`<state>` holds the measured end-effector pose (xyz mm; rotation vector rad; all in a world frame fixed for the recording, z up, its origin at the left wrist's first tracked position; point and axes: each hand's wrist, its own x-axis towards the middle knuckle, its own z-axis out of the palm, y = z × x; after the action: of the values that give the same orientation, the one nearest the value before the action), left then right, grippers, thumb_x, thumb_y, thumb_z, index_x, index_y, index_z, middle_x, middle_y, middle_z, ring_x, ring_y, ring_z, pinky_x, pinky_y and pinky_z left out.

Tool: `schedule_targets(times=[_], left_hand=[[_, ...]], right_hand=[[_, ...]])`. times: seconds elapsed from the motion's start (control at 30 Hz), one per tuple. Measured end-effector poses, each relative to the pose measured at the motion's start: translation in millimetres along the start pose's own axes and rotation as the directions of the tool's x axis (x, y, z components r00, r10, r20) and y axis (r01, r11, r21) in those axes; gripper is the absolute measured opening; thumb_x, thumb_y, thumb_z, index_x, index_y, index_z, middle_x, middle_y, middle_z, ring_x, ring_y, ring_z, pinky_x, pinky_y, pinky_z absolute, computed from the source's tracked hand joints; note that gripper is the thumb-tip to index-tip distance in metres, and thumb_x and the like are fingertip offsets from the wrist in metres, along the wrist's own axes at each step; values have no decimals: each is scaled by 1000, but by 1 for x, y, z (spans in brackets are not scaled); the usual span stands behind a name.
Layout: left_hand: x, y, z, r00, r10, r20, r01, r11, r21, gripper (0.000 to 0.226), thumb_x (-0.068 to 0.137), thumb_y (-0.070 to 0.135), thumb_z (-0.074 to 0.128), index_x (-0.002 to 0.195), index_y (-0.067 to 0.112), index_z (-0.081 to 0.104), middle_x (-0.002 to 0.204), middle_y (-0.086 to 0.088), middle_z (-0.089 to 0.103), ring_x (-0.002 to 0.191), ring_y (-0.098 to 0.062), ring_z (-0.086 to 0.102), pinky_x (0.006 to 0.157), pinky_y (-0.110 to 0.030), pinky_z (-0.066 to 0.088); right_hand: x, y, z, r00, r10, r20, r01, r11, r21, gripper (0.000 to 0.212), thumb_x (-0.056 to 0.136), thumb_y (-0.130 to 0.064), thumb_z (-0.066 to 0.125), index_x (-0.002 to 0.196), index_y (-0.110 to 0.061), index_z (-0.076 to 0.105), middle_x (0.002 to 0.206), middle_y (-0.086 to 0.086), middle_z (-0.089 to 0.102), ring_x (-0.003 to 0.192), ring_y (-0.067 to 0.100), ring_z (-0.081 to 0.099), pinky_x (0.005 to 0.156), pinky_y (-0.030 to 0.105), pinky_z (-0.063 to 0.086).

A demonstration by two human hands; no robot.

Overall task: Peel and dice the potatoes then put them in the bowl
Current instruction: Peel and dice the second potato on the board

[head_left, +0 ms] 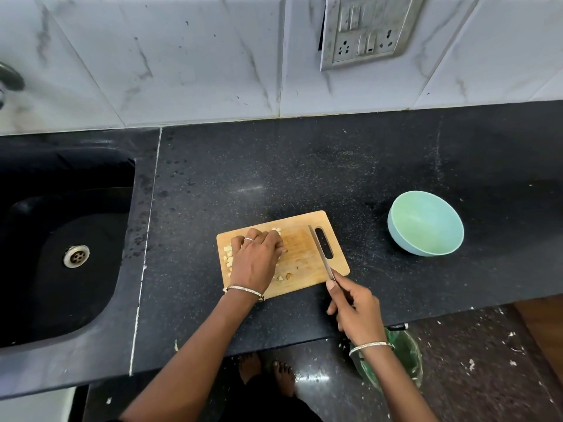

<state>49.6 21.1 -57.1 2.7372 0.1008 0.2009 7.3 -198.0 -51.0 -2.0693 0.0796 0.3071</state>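
A wooden cutting board lies flat on the black counter. Small potato pieces sit on the left side of the board, and a few more lie by its far edge and its near edge. The left hand is on the left half of the board, right on top of the pile. Its fingers are close together and bent down over the pieces, but you cannot tell if they are holding any. The right hand is just off the near right corner of the board. Its fingers are wrapped around the handle of a knife, with one finger lying straight along the top. The blade reaches over the right side of the board, next to the hole in the board. A light blue-green bowl stands on the counter to the right of the board, well apart from it. A black sink is to the left of the board.
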Motion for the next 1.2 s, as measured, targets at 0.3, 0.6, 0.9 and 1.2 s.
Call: schedule_targets(times=[0.3, 0.6, 0.9, 1.2], left_hand=[[3, -1, 5, 1000, -23, 0, 23, 992, -120, 5, 89, 33, 64, 90, 29, 66, 85, 16, 69, 92, -13, 51, 75, -32, 22], [3, -5, 8, 999, -38, 4, 38, 992, -120, 11, 90, 32, 62, 87, 33, 72, 87, 18, 70, 93, -12, 49, 78, -36, 27], [-8, -3, -8, 988, -90, -125, 39, 933, -359, 20, 98, 21, 47, 108, 29, 62, 99, 19, 70, 94, -8, 64, 85, -34, 43], [-24, -19, -33, 961, -244, -134, 173, 899, -402, 18, 86, 14, 68, 100, 24, 63, 101, 11, 67, 85, -7, 62, 78, -36, 55]], right_hand=[[8, 1, 5, 999, -35, 21, 36, 999, -20, 32, 98, -43, 54, 130, -45, 59, 58, 1, 66, 44, 7, 52, 53, 34, 52], [20, 2, 0, 999, -42, 1, 42, 997, -71, 33, 98, -44, 54, 131, -44, 59, 58, -1, 67, 46, 6, 57, 68, 44, 58], [43, -3, -29, 974, -56, -221, -36, 918, -394, 42, 95, -38, 60, 137, -34, 58, 112, 1, 74, 104, 31, 67, 86, 41, 53], [66, 6, -18, 962, -96, -256, -70, 819, -570, 51, 92, -21, 61, 142, -15, 51, 107, 14, 60, 96, 35, 60, 81, 42, 51]])
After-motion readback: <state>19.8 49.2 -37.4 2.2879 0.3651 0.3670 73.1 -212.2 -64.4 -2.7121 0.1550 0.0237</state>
